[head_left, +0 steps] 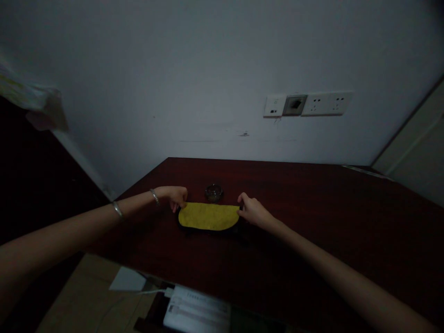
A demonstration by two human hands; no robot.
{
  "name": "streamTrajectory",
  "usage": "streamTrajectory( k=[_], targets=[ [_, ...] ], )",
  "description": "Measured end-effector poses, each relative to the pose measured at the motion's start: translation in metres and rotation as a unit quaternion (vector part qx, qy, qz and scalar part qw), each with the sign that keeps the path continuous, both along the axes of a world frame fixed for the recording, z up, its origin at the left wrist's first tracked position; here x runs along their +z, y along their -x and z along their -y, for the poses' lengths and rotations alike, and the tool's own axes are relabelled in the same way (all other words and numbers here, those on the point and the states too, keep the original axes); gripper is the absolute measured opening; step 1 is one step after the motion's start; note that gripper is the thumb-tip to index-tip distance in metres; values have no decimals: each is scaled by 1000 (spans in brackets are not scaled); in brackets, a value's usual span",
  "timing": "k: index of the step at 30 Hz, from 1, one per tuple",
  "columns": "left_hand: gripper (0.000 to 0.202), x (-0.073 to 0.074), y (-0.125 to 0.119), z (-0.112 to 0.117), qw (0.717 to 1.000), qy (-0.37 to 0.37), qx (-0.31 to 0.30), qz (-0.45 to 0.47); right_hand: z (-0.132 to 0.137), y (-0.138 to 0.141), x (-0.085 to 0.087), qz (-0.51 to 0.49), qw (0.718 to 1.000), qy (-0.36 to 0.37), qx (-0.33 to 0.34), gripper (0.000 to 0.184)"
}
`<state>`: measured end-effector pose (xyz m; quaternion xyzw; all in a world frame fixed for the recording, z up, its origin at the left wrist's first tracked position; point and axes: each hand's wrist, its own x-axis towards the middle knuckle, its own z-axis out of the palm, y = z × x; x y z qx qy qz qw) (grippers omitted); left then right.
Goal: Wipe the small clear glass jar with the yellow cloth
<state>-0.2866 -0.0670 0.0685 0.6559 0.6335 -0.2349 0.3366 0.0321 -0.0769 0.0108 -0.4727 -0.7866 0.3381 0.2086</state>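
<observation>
Head view records a yellow cloth (208, 216) lying flat near the far edge of the table (322, 217), its long shape running side to side and its lower edge curved. A dark layer (208, 231) shows beneath that edge; its material and full outline cannot be determined in the low light. As to progress, the cloth sits on this layer with its surface smooth, and no fold, lift or other handling is visible on the yellow face. Left hand (178, 198) stands at the cloth's 10 o'clock edge, fingers curled downward and partly closed, fingertips (174, 207) at or touching the edge. Right hand (253, 212) stands at the 3 o'clock end, fingers partly closed, and appears to touch that end. Whether either hand has actual hold of the cloth cannot be confirmed. A small glass dish (214, 193) rests at the cloth's 12 o'clock, just clear of it. Two silver bangles (118, 210) circle the left forearm. A socket panel (314, 104) is mounted on the wall at 1 o'clock.
</observation>
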Motion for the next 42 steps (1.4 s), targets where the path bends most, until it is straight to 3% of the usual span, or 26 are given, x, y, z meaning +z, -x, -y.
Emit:
streamTrajectory(
  k=[6,10,15,18,21,24,27,32,42],
  targets=[
    [20,15,-19,-5,994,-29,-24,-100,3,-3,4,40,998,-48,8,23],
    [17,41,-42,-18,985,-90,-33,-147,-1,-16,17,48,996,-71,-5,19],
    [28,85,-99,-35,961,-245,-86,-92,-28,-60,34,53,990,-112,-61,21],
    [36,90,-150,-39,934,-331,-135,-21,-45,-90,32,69,983,-135,-100,23],
    [37,67,-202,-39,898,-398,-184,30,-53,-117,21,93,978,-151,-111,26],
    [41,29,-245,-43,878,-415,-227,72,-55,-140,8,115,973,-177,-96,30],
    [54,-7,-270,-52,866,-427,-243,97,-57,-159,-3,138,963,-214,-84,30],
    [63,-40,-286,-69,865,-435,-227,111,-64,-178,-16,169,945,-268,-85,30],
    [64,-67,-284,-84,875,-430,-188,121,-78,-185,-26,169,935,-296,-97,29]
  ],
)
